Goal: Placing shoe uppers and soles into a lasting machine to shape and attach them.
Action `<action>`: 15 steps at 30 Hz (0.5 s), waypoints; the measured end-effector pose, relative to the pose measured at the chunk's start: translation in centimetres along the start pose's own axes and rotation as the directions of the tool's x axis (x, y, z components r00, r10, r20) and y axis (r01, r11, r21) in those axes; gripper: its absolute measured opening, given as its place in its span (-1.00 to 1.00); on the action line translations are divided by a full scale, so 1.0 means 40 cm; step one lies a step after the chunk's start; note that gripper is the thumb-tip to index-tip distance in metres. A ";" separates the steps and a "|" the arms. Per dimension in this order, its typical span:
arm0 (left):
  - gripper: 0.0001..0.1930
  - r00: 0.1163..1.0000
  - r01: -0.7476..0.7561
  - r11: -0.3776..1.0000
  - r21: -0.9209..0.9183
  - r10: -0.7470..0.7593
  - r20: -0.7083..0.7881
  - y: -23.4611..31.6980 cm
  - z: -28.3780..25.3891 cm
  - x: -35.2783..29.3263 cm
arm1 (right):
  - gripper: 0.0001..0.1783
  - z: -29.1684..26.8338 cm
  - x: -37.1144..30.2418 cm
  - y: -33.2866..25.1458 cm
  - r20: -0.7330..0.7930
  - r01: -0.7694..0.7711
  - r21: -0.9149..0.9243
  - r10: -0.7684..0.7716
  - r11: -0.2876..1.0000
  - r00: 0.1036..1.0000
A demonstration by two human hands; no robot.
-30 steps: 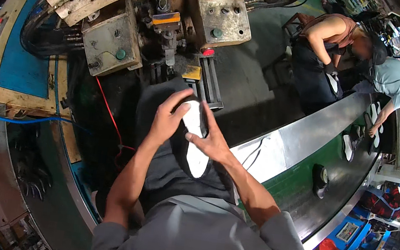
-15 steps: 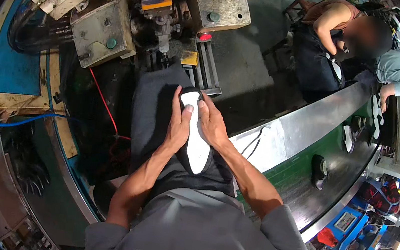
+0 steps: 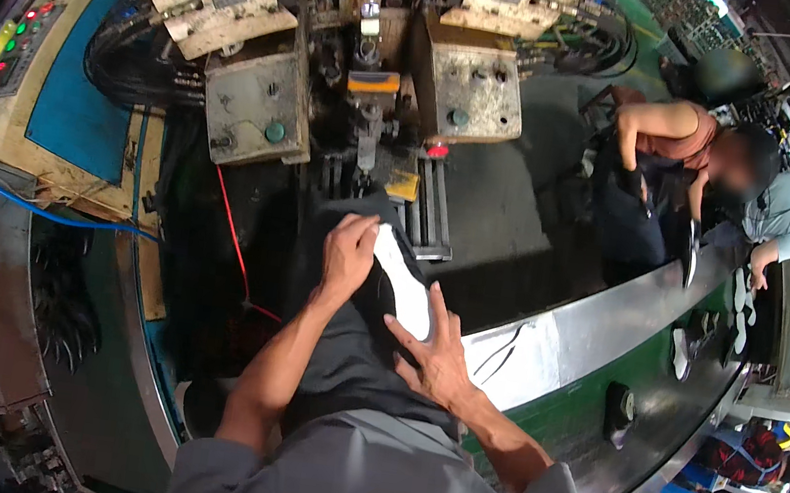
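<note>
A dark shoe lies bottom-up over my lap, its white sole facing me and slanting from far left to near right. My left hand is closed round the far end of the shoe, fingertips at the edge of the white sole. At the near end, my right hand has its fingers spread apart, the tips touching or close to the sole's rim. The dark upper is mostly hidden beneath the sole and against my dark clothing.
Ahead stands a machine with two worn metal control boxes. A conveyor with a metal edge and green belt runs along my right, bearing a dark shoe. Black gloves lie at left. Two people work at far right.
The shoe has turned so its far end leans left. My right hand has slid from the far end to the near end and spread its fingers. The view has shifted.
</note>
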State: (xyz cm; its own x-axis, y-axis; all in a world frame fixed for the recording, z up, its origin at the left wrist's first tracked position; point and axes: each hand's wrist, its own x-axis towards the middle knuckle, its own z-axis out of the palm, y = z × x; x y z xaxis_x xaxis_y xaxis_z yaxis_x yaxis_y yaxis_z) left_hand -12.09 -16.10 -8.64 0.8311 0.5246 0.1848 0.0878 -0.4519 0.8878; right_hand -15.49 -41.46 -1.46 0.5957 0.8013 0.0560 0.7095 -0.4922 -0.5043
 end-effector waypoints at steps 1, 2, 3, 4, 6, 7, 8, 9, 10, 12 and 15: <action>-0.73 0.998 0.007 0.999 0.040 -0.010 0.065 -0.008 -0.004 0.014 | -0.10 -0.012 0.005 0.002 -0.014 0.009 0.028 -0.009 1.000 1.000; -0.71 0.989 0.003 0.997 -0.071 0.007 0.151 -0.025 -0.014 0.041 | -0.15 -0.030 0.010 0.002 -0.011 -0.008 0.037 0.009 0.999 1.000; -0.68 0.969 0.034 0.985 -0.168 0.008 0.247 -0.045 -0.018 0.072 | -0.16 -0.051 0.018 -0.005 -0.023 -0.034 0.054 0.035 0.998 0.999; -0.60 0.925 0.238 0.905 -0.352 -0.102 0.366 -0.073 -0.025 0.095 | -0.16 -0.079 0.030 -0.008 -0.045 -0.031 0.058 0.033 0.998 0.998; -0.53 0.941 0.304 0.886 -0.349 -0.222 0.256 -0.148 -0.021 0.171 | -0.17 -0.141 0.086 -0.005 -0.096 -0.010 0.036 0.013 0.999 0.995; -0.51 0.992 0.067 0.991 -0.113 -0.055 0.110 -0.196 -0.012 0.225 | -0.19 -0.173 0.119 -0.004 -0.151 0.008 0.021 -0.004 1.000 0.988; -0.50 0.970 0.150 0.988 0.023 -0.151 0.191 -0.242 0.021 0.271 | -0.22 -0.201 0.148 -0.013 -0.224 0.032 0.011 -0.029 0.999 0.974; -0.48 0.945 0.215 0.965 0.152 -0.244 0.217 -0.285 0.064 0.318 | -0.22 -0.229 0.191 -0.014 -0.226 0.026 -0.003 -0.026 1.000 0.974; -0.44 0.979 0.015 0.985 0.171 -0.049 0.196 -0.318 0.116 0.310 | -0.21 -0.258 0.245 -0.010 -0.267 0.061 -0.033 -0.068 0.998 0.961; -0.44 0.945 -0.082 0.892 0.444 -0.072 0.319 -0.360 0.186 0.281 | -0.15 -0.301 0.380 -0.003 -0.324 0.101 -0.059 -0.115 0.993 0.939; -0.52 0.915 -0.114 0.916 0.384 -0.053 0.400 -0.367 0.167 0.283 | -0.15 -0.333 0.621 0.005 -0.438 0.160 -0.108 -0.192 0.981 0.878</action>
State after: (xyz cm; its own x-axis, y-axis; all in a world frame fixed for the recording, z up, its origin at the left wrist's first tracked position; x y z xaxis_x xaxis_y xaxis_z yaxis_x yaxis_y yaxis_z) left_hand -0.30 -8.33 -22.37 0.9754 0.2156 -0.0467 0.1962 -0.7509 0.6306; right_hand 4.45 -26.20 11.30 0.5521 0.6492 0.5232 0.8322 -0.3913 -0.3927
